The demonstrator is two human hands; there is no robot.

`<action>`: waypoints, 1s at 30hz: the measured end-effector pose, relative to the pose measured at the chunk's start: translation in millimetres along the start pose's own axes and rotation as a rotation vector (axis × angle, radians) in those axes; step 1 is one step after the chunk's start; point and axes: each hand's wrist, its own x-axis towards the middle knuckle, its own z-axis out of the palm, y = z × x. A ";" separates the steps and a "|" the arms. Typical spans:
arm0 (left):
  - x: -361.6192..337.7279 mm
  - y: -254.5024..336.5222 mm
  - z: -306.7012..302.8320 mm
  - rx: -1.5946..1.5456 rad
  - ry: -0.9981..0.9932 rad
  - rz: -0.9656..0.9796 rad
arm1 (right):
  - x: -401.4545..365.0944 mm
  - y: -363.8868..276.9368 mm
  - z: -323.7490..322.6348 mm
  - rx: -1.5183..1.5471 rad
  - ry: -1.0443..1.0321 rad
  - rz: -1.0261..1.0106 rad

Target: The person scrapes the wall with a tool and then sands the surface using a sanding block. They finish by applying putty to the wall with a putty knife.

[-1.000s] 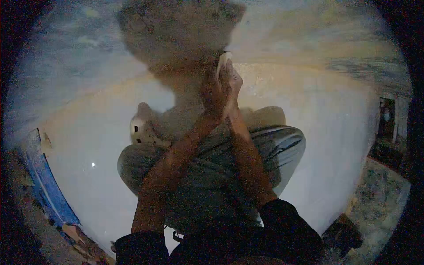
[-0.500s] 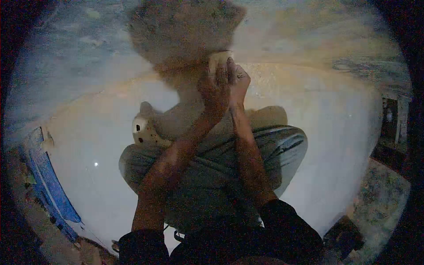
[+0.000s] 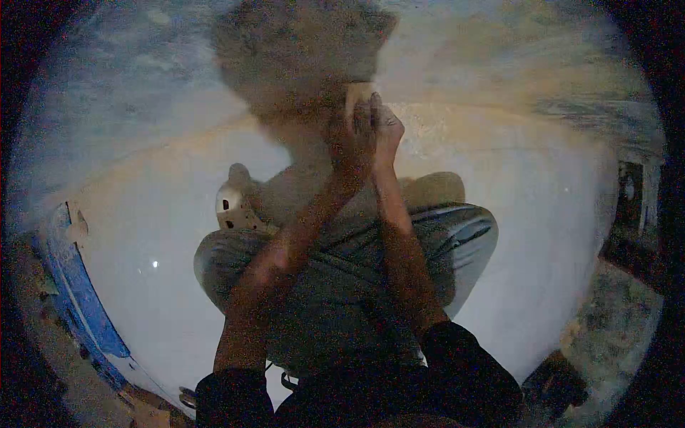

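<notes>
The pale piece [image 3: 357, 93] points away from the person, its visible part running mostly near to far; its near end is covered by fingers, so its full length and exact long axis cannot be told. It lies at the far side of the hands, its squared far edge showing past the fingertips. The left hand [image 3: 351, 139] holds it, fingers reaching far over its face. The right hand [image 3: 389, 132] is bent at the knuckles just to the right, close against the left; whether it pinches the piece too cannot be told in the dim light. Both are above the white surface [image 3: 535, 235], beyond the crossed legs [image 3: 342, 285]. A pale object with dark holes [image 3: 232, 207] is at the left knee, and a blue strip [image 3: 93, 307] lies farther left. A shadow [image 3: 300, 57] spreads beyond the hands.
</notes>
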 end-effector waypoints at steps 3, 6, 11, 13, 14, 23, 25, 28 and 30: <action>0.8 4.3 4.2 -0.151 0.116 -0.051 | 6.8 26.7 -3.4 0.114 0.008 0.037; -6.9 5.6 23.2 -0.374 0.025 -0.358 | 7.2 23.8 -7.2 -0.010 0.010 0.036; -7.5 12.2 13.0 0.124 -0.237 -0.110 | 0.5 -1.5 -4.7 0.127 0.010 0.095; 11.2 21.0 -10.1 -0.230 -0.155 -0.251 | 6.6 10.1 -5.1 0.150 0.023 0.193; 19.6 20.2 -19.1 -0.454 -0.105 -0.347 | 9.2 16.3 -7.2 0.172 0.043 0.286; -0.3 14.8 12.0 -0.571 -0.163 -0.614 | 5.9 13.9 -6.0 0.200 0.019 0.211; -3.0 1.4 15.1 -0.277 -0.025 -0.304 | 7.3 18.3 0.4 0.152 0.042 0.162; 4.0 -1.5 7.8 -0.331 0.015 -0.365 | 5.4 10.7 -3.5 -0.043 0.035 0.058; 19.6 7.5 -9.2 -0.610 -0.054 -0.696 | 5.0 8.2 -4.2 -0.189 -0.002 0.006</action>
